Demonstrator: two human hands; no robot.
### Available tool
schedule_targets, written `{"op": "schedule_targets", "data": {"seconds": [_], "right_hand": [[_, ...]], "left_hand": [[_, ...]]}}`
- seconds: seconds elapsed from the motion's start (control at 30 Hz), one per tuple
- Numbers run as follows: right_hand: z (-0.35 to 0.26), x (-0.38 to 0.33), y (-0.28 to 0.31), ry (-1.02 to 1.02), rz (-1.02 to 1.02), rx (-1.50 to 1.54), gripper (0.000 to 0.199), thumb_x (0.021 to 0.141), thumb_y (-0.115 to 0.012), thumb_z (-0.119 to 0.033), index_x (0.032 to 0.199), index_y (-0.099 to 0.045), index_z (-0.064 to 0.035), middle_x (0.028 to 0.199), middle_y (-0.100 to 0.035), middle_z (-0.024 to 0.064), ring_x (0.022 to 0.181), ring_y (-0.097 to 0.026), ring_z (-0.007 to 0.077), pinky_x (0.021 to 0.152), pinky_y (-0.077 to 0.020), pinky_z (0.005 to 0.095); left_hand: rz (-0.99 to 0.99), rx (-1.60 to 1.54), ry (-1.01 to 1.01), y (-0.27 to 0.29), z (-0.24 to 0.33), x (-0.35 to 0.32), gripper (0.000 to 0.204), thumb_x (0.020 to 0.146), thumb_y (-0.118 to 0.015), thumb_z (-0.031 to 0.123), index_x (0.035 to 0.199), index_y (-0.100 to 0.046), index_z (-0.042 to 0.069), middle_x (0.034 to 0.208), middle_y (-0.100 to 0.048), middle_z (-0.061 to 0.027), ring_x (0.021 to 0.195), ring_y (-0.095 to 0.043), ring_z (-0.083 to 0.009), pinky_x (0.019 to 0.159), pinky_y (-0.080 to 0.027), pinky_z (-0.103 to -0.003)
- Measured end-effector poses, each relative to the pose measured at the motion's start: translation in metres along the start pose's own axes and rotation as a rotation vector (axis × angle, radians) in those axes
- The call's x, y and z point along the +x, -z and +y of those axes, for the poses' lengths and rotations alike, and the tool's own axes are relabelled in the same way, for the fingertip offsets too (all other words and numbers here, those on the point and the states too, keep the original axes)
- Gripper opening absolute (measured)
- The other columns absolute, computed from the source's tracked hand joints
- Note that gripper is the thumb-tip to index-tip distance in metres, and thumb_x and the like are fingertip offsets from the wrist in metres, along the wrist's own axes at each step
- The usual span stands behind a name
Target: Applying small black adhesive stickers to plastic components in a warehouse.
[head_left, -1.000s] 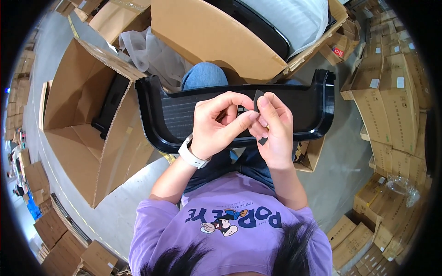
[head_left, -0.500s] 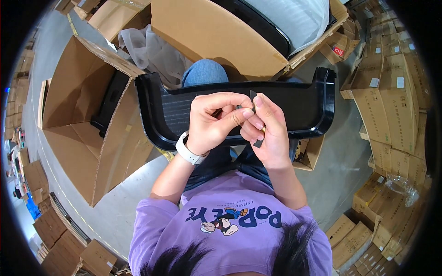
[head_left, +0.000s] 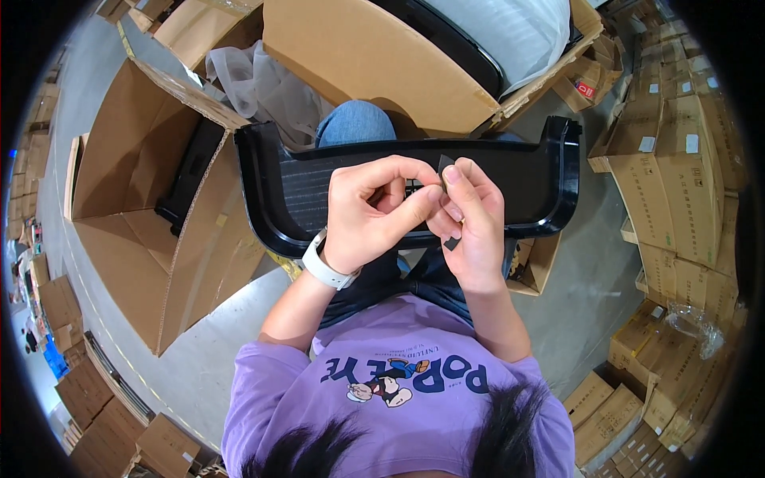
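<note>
Across my lap lies a long glossy black plastic panel (head_left: 304,195) with raised, upturned ends. Above its middle, my right hand (head_left: 478,223) is closed around a short, dark, flexible-looking strip (head_left: 445,164). One end of the strip sticks up past the thumb, and the other shows below the curled fingers. My left hand (head_left: 362,209), with a white watch (head_left: 320,263) on its wrist, meets the right one. Its thumb and index finger pinch at the strip's side, where the fingertips hide the exact grip.
An open cardboard box (head_left: 131,167) on the left holds another black part (head_left: 191,177). Ahead stands a large carton (head_left: 374,60) with black panels and white foam wrap (head_left: 530,40). Stacked cartons (head_left: 669,171) line the right side. Grey floor (head_left: 231,323) runs between them.
My right hand has turned slightly, and the strip's upper end now tilts to the right. Less of its lower end shows. The left hand stays close, still pinching; the panel looks unmoved.
</note>
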State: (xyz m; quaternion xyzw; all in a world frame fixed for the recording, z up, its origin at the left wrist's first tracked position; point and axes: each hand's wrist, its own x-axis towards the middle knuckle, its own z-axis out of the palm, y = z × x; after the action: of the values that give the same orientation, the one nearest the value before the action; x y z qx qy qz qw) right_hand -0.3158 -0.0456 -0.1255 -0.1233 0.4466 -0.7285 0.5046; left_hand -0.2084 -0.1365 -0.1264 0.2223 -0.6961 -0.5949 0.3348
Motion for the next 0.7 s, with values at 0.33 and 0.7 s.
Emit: {"op": "schedule_targets", "data": {"seconds": [0.33, 0.7], "right_hand": [[0.006, 0.001, -0.001, -0.024, -0.007, 0.018, 0.021, 0.094, -0.052, -0.016, 0.074, -0.046, -0.0107, 0.058, -0.036, -0.0066, 0.042, -0.028, 0.0005, 0.039, -0.0202, 0.0176], [0.017, 0.001, -0.002, 0.019, 0.002, 0.057, 0.022, 0.094, -0.054, -0.021, 0.076, -0.046, -0.0101, 0.057, -0.035, -0.0074, 0.045, -0.03, 0.0006, 0.039, -0.0206, 0.018]], "left_hand": [[0.029, -0.095, 0.015, -0.001, -0.009, -0.001, 0.007, 0.076, -0.067, 0.005, 0.082, -0.066, 0.002, 0.049, -0.038, 0.0085, 0.046, -0.028, 0.0022, 0.042, -0.019, -0.017], [0.048, -0.258, 0.079, -0.007, -0.014, -0.004, 0.006, 0.079, -0.064, 0.002, 0.085, -0.063, -0.001, 0.052, -0.04, 0.0091, 0.05, -0.032, 0.0026, 0.046, -0.026, -0.015]]}}
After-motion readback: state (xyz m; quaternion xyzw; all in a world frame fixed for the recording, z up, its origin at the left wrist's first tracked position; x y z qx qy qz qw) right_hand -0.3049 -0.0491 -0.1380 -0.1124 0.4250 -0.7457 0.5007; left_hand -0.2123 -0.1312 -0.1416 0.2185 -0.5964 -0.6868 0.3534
